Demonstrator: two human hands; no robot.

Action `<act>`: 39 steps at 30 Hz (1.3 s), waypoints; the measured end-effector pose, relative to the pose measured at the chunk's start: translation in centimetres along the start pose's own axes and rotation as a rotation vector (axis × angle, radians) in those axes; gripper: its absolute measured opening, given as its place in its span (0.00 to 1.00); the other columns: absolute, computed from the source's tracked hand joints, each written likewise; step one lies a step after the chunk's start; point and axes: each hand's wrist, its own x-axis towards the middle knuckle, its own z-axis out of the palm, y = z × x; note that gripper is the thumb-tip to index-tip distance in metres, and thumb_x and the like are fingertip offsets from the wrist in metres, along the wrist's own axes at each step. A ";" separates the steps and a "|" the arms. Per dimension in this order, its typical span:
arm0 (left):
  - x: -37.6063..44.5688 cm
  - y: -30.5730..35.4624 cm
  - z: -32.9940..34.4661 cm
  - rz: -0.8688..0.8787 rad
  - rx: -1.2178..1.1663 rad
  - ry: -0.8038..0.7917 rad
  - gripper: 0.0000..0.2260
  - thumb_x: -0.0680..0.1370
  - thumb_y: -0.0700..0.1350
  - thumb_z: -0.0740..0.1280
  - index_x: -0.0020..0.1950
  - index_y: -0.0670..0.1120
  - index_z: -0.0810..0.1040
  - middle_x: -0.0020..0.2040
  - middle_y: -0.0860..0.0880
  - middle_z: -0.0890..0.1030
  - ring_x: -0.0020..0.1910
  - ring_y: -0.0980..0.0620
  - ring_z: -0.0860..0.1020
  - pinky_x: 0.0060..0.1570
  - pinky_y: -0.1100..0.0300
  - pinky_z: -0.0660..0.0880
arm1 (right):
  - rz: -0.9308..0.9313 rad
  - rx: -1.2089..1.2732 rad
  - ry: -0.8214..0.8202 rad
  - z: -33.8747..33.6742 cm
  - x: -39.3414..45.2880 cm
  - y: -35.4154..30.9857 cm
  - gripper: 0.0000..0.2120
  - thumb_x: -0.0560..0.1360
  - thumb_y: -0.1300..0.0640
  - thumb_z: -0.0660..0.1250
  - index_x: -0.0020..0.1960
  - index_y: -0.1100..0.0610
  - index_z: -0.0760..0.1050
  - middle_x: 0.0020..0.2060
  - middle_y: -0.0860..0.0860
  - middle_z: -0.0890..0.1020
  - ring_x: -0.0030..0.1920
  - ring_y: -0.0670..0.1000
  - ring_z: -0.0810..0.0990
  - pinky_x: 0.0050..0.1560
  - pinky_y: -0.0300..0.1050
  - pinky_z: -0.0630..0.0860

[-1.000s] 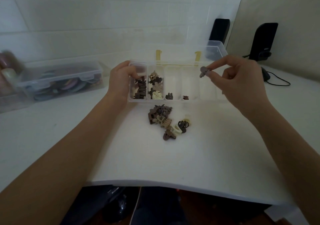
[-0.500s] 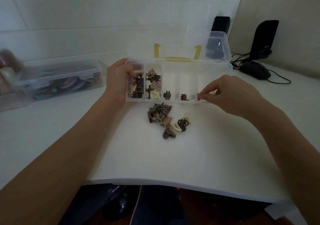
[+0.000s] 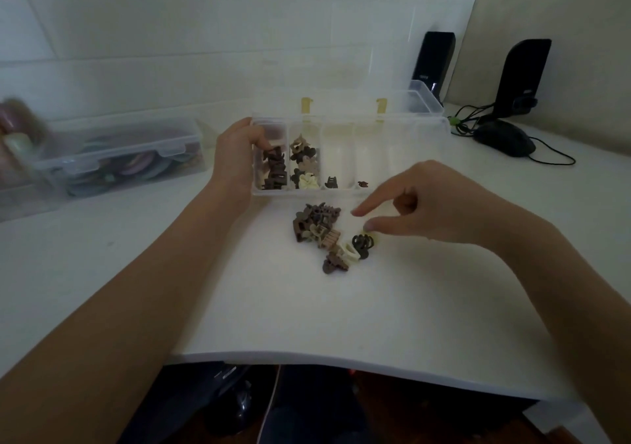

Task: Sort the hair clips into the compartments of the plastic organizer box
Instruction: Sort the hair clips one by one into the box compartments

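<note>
A clear plastic organizer box (image 3: 409, 129) stands open on the white table, its lid raised behind. The two left compartments hold several brown and cream hair clips (image 3: 300, 167); the third and fourth hold one dark clip each. My left hand (image 3: 239, 156) grips the box's left end, fingers curled over its rim. A pile of brown, beige and cream clips (image 3: 321, 230) lies just in front of the box. My right hand (image 3: 423, 204) hovers over the pile's right side, forefinger and thumb extended and apart above a black clip (image 3: 362, 244), holding nothing.
A clear lidded container (image 3: 119, 156) with colourful items sits at the left. Two black speakers (image 3: 433, 64) and a black mouse (image 3: 505, 141) with cables are at the back right. The table's front edge (image 3: 341, 361) curves close to me.
My right hand carried a clip to a right-hand compartment, let go of it, then drew back down to the loose pile. The left hand stayed on the box.
</note>
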 end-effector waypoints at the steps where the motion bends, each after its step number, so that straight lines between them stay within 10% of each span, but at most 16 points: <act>1: 0.0 0.0 0.0 0.003 -0.011 -0.003 0.10 0.56 0.39 0.59 0.36 0.45 0.69 0.37 0.49 0.73 0.32 0.53 0.73 0.32 0.62 0.67 | 0.033 -0.023 -0.018 0.1 0.1 0.2 0.09 0.68 0.44 0.70 0.48 0.41 0.81 0.18 0.47 0.68 0.21 0.46 0.62 0.30 0.41 0.63; 6: -0.3 0.1 0.1 0.016 -0.051 -0.036 0.10 0.56 0.38 0.58 0.35 0.44 0.71 0.37 0.49 0.76 0.30 0.55 0.77 0.31 0.63 0.70 | 0.107 -0.110 -0.074 -0.1 0.2 0.4 0.04 0.70 0.46 0.70 0.43 0.44 0.81 0.22 0.32 0.73 0.22 0.38 0.72 0.30 0.39 0.69; 13: 0.1 -0.1 -0.2 0.038 -0.033 -0.043 0.09 0.53 0.37 0.58 0.31 0.43 0.73 0.37 0.44 0.74 0.42 0.44 0.72 0.39 0.54 0.70 | 0.049 0.097 -0.034 -0.1 0.1 0.2 0.01 0.71 0.53 0.72 0.41 0.49 0.80 0.18 0.47 0.70 0.19 0.43 0.68 0.25 0.33 0.70; 26: 0.9 -0.3 -0.6 0.152 0.048 -0.040 0.11 0.51 0.36 0.58 0.32 0.36 0.70 0.33 0.43 0.70 0.36 0.45 0.68 0.32 0.58 0.63 | 0.135 0.225 0.673 -1.4 0.0 0.9 0.08 0.72 0.56 0.70 0.40 0.60 0.76 0.22 0.60 0.75 0.22 0.51 0.67 0.26 0.32 0.65; 30: 0.9 -0.3 -0.6 0.178 0.058 -0.052 0.21 0.49 0.38 0.60 0.37 0.28 0.69 0.40 0.40 0.69 0.40 0.44 0.67 0.34 0.56 0.62 | 0.099 0.238 0.682 -1.0 0.1 0.7 0.07 0.72 0.57 0.70 0.40 0.59 0.75 0.21 0.57 0.73 0.21 0.50 0.66 0.26 0.35 0.65; 39: 0.9 -0.5 -0.3 0.205 0.057 -0.057 0.10 0.51 0.35 0.58 0.31 0.42 0.70 0.34 0.44 0.71 0.39 0.44 0.68 0.34 0.57 0.64 | 0.090 -0.134 0.668 1.3 0.3 -0.3 0.05 0.73 0.52 0.67 0.41 0.49 0.72 0.21 0.47 0.73 0.25 0.46 0.72 0.31 0.44 0.71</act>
